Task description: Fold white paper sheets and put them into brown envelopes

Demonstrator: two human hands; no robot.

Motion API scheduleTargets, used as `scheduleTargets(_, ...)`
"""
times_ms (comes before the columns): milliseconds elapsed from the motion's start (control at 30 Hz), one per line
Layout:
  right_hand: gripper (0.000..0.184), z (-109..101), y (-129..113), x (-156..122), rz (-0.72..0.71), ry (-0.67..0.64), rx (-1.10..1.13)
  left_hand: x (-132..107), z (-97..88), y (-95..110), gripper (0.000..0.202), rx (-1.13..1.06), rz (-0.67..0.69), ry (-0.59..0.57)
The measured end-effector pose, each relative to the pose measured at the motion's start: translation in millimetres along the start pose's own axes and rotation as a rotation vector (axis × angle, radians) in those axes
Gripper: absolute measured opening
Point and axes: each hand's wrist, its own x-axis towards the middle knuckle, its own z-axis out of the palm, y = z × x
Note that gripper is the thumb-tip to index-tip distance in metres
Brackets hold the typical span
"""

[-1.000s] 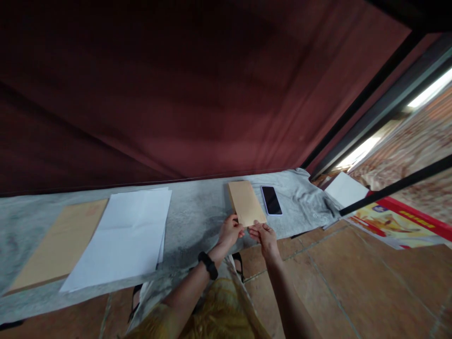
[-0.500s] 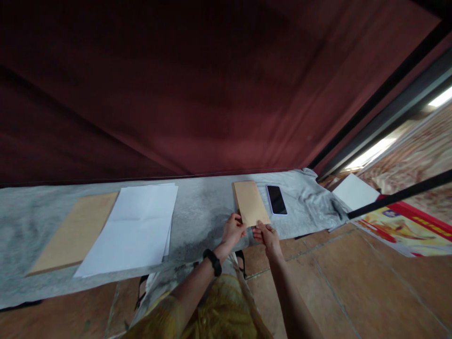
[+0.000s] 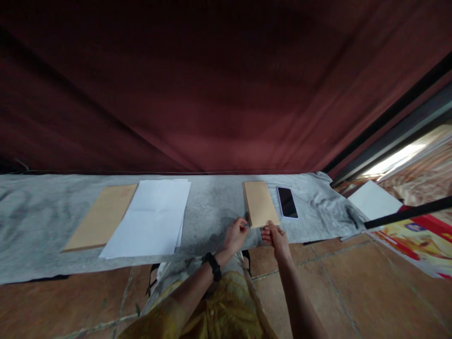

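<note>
A small brown envelope stack point(image 3: 260, 204) lies on the grey cloth point(image 3: 208, 207) spread over the floor. My left hand point(image 3: 236, 234) curls at its near left corner, fingertips touching the edge. At the near right corner my right hand point(image 3: 278, 237) pinches the envelope's near edge. A black band sits on my left wrist. A black phone point(image 3: 287, 202) lies face up just right of the envelopes.
White paper sheets point(image 3: 151, 217) and a large brown envelope point(image 3: 102, 216) lie further left on the cloth. A dark red curtain point(image 3: 197, 84) hangs behind. White paper point(image 3: 374, 200), a black bar point(image 3: 409, 213) and a colourful poster point(image 3: 423, 238) lie at right on the tiled floor.
The view has swung left and levelled. Both hands stay at the near edge of the small envelope stack, the left hand slightly drawn back from it.
</note>
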Motion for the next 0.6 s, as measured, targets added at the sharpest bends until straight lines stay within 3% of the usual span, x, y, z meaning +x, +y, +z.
scheduleTargets(100,0.046,-3,4,-3,0.028,0.004,0.013,-19,-27.0,-6,0.019,0.054,0.068,0.066)
scheduleTargets(167,0.047,-6,11,-7,-0.001,0.003,0.047,-39,-55.4,-14,0.026,0.124,0.130,0.125)
scheduleTargets(233,0.049,-6,20,-13,-0.043,-0.003,0.072,-63,-90.8,-27,0.034,0.418,0.312,0.247)
scheduleTargets(300,0.051,-4,29,-22,-0.067,-0.029,0.070,-87,-130.3,-44,0.037,0.684,0.383,0.388)
scheduleTargets(467,0.053,19,46,-43,-0.122,-0.085,0.001,-131,-217.9,-95,0.058,1.073,0.348,0.563)
scheduleTargets(600,0.053,58,51,-60,-0.089,-0.181,-0.009,-142,-254.0,-120,0.063,1.161,0.208,0.567)
